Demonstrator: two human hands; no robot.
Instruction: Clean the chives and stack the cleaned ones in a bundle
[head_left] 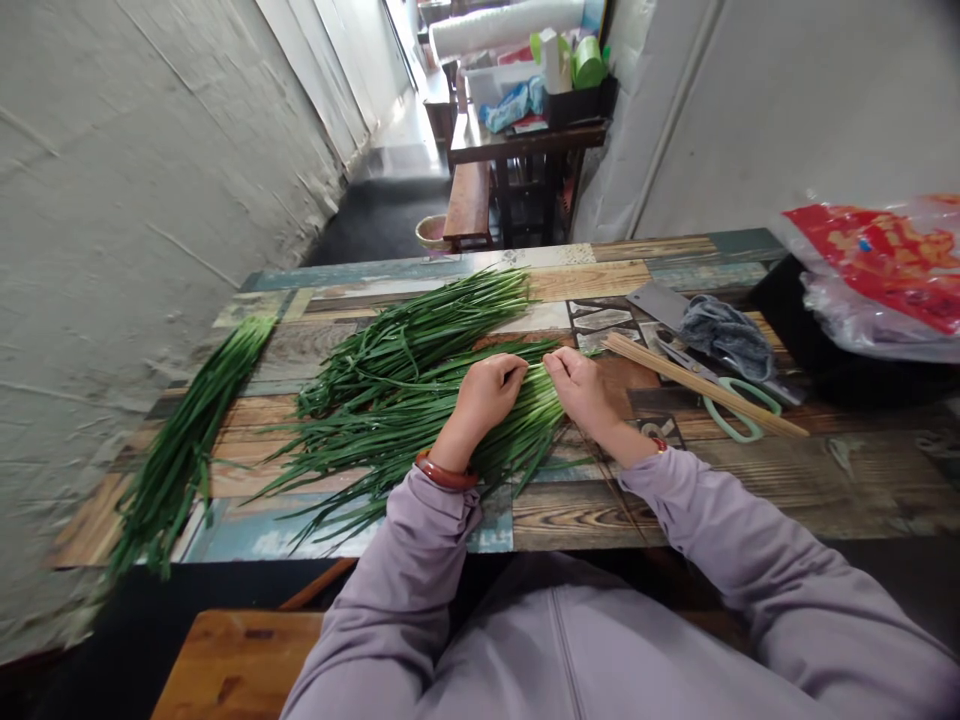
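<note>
Both my hands are over a loose spread of green chives (405,420) lying on the patterned wooden table. My left hand (486,398) is closed in a pinch near the pale stem ends. Just to its right, my right hand (583,392) also pinches at the stems. A thin pale strand runs between the fingertips; it looks like a chive stem, though the fingers partly hide it. Behind lies a thicker pile of chives (427,325). Another bunch (196,430) rests at the table's left end, its leaf tips hanging over the front edge.
To the right lie a bundle of wooden skewers (701,383), green-handled scissors (739,425), a knife blade (654,300) and a grey cloth (726,335). A red and clear plastic bag (892,265) sits at the far right. Beyond stand a bench (470,200) and another table (525,142).
</note>
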